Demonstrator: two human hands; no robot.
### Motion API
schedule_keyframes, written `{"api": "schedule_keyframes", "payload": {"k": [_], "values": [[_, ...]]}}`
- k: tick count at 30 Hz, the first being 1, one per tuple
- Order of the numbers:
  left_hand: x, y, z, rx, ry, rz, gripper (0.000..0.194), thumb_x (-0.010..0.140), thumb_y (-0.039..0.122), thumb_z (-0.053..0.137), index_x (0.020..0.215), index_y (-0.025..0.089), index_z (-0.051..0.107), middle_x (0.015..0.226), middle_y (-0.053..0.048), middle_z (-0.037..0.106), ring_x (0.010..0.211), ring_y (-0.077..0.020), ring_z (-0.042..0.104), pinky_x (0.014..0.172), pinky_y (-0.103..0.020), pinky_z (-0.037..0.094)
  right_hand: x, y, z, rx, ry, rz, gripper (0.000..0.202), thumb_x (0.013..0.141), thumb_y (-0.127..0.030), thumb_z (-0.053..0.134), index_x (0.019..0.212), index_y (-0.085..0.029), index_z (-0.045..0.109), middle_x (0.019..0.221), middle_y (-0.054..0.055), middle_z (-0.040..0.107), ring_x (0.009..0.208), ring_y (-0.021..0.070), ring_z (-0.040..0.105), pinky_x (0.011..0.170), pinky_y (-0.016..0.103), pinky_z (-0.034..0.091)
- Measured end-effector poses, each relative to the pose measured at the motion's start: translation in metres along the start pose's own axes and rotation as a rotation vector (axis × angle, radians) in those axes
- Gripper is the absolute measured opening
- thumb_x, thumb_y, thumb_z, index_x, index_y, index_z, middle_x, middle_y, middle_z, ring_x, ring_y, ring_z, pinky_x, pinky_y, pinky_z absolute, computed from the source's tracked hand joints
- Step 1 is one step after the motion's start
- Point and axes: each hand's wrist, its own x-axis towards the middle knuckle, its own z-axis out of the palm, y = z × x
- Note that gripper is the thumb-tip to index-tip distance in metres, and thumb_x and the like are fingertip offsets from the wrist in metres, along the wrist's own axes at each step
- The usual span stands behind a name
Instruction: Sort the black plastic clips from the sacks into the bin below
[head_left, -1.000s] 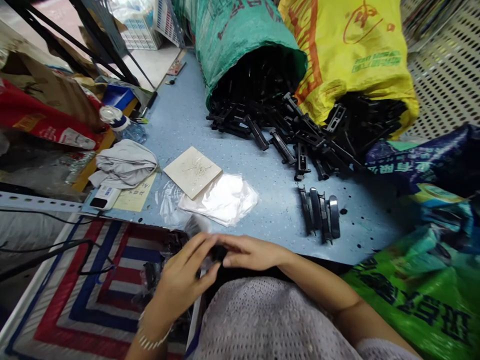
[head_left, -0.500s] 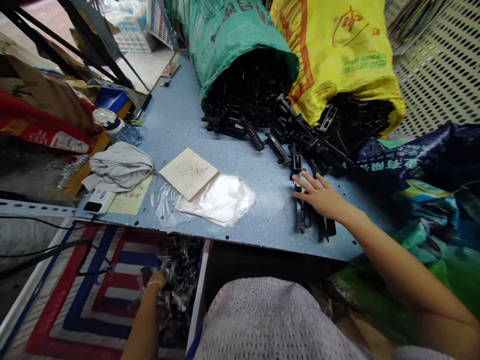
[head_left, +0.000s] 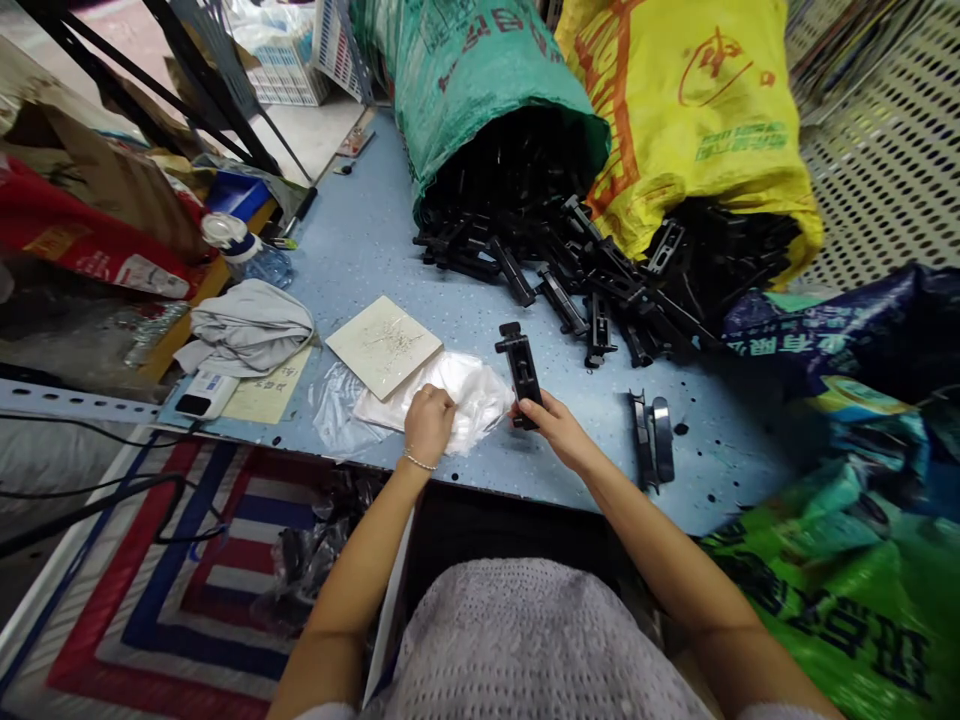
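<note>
My right hand (head_left: 551, 422) grips the lower end of a black plastic part (head_left: 520, 370), which tilts upright above the table. My left hand (head_left: 430, 420) has its fingers closed on the stack of clear plastic bags (head_left: 474, 395); whether it pinches one of them is hidden. A square cream board (head_left: 384, 345) with small specks lies partly on the bags. Two more black parts (head_left: 652, 440) lie side by side to the right, near the table's front edge.
Black parts (head_left: 555, 295) spill from a green sack (head_left: 495, 70) and a yellow sack (head_left: 690, 110) on the blue table (head_left: 330, 240). At left lie a grey cloth (head_left: 251, 325) and a bottle (head_left: 259, 262). Below the left edge are bagged black parts (head_left: 300, 560).
My left hand has come up from the bagged parts below the table to the clear bags. My right hand has moved left from the black parts and now holds one.
</note>
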Motion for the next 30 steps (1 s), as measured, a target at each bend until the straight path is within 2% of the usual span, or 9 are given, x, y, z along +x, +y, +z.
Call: {"api": "schedule_keyframes", "payload": {"k": [4, 7, 11, 14, 18, 21, 24, 27, 30], "values": [[0.011, -0.029, -0.013, -0.399, -0.133, -0.228, 0.017, 0.071, 0.026, 0.073, 0.068, 0.018, 0.058, 0.059, 0.002, 0.056, 0.056, -0.0133, 0.053, 0.058, -0.027, 0.043, 0.011, -0.008, 0.024, 0.397, -0.175, 0.084, 0.043, 0.083, -0.048, 0.068, 0.115, -0.019, 0.061, 0.106, 0.009, 0.068, 0.101, 0.0240, 0.065, 0.089, 0.042, 0.053], [0.010, -0.035, -0.020, -0.524, -0.111, -0.214, 0.014, 0.074, 0.025, 0.068, 0.073, 0.018, 0.056, 0.065, 0.002, 0.061, 0.059, -0.0133, 0.058, 0.059, -0.026, 0.046, 0.027, -0.004, 0.049, 0.456, -0.321, 0.146, 0.048, 0.083, -0.055, 0.064, 0.113, -0.018, 0.061, 0.107, 0.012, 0.068, 0.096, 0.0247, 0.067, 0.085, 0.043, 0.054], [0.006, -0.035, -0.034, -0.179, -0.051, 0.079, 0.013, 0.080, 0.010, 0.052, 0.076, 0.018, 0.062, 0.093, -0.009, 0.072, 0.094, -0.0226, 0.066, 0.089, -0.039, 0.051, 0.034, 0.005, 0.058, 0.082, -0.144, 0.052, 0.046, 0.080, -0.053, 0.068, 0.109, -0.018, 0.059, 0.101, 0.008, 0.066, 0.087, 0.0218, 0.065, 0.078, 0.038, 0.053], [0.008, -0.037, -0.049, 0.094, -0.034, 0.154, 0.038, 0.082, 0.004, 0.043, 0.108, 0.015, 0.068, 0.120, -0.014, 0.068, 0.116, -0.0275, 0.061, 0.105, -0.048, 0.046, 0.018, 0.003, 0.041, -0.346, -0.185, -0.123, 0.048, 0.081, -0.050, 0.068, 0.118, -0.020, 0.059, 0.108, 0.007, 0.065, 0.095, 0.0234, 0.062, 0.084, 0.038, 0.049], [-0.002, -0.025, -0.059, 0.106, -0.049, 0.225, 0.057, 0.087, 0.006, 0.039, 0.144, 0.014, 0.046, 0.146, -0.014, 0.051, 0.137, -0.0251, 0.046, 0.116, -0.046, 0.038, 0.003, 0.000, 0.032, -0.718, -0.190, -0.149, 0.062, 0.074, -0.045, 0.076, 0.128, -0.021, 0.056, 0.118, 0.012, 0.064, 0.109, 0.0323, 0.058, 0.093, 0.044, 0.043], [-0.029, -0.003, -0.055, 0.046, -0.159, 0.435, 0.068, 0.089, 0.002, 0.035, 0.154, 0.020, 0.028, 0.154, -0.012, 0.041, 0.144, -0.0229, 0.036, 0.118, -0.044, 0.036, 0.010, 0.006, 0.046, -0.436, -0.153, 0.018, 0.073, 0.075, -0.047, 0.073, 0.138, -0.021, 0.046, 0.112, 0.012, 0.066, 0.101, 0.0294, 0.062, 0.087, 0.044, 0.048], [-0.054, 0.016, -0.045, -0.048, -0.302, 0.592, 0.076, 0.087, -0.002, 0.033, 0.157, 0.025, 0.019, 0.158, -0.010, 0.035, 0.145, -0.0214, 0.035, 0.118, -0.042, 0.038, 0.012, 0.012, 0.064, 0.062, -0.294, 0.186, 0.056, 0.085, -0.054, 0.059, 0.127, -0.017, 0.052, 0.099, 0.009, 0.066, 0.089, 0.0234, 0.065, 0.080, 0.041, 0.054], [-0.066, 0.025, -0.043, -0.021, -0.329, 0.566, 0.078, 0.084, 0.003, 0.045, 0.156, 0.025, 0.022, 0.157, -0.011, 0.036, 0.143, -0.0243, 0.039, 0.117, -0.043, 0.040, -0.007, 0.009, 0.076, 0.132, -0.425, 0.089, 0.053, 0.080, -0.041, 0.070, 0.124, -0.015, 0.055, 0.109, 0.009, 0.066, 0.102, 0.0228, 0.063, 0.094, 0.041, 0.051], [-0.078, 0.036, -0.068, 0.038, -0.227, 0.480, 0.069, 0.086, 0.014, 0.058, 0.150, 0.027, 0.036, 0.148, -0.011, 0.048, 0.136, -0.0263, 0.048, 0.113, -0.042, 0.044, -0.038, -0.007, 0.073, -0.022, -0.541, -0.108, 0.069, 0.077, -0.028, 0.075, 0.139, -0.018, 0.048, 0.129, 0.011, 0.059, 0.120, 0.0237, 0.055, 0.103, 0.040, 0.046]]}}
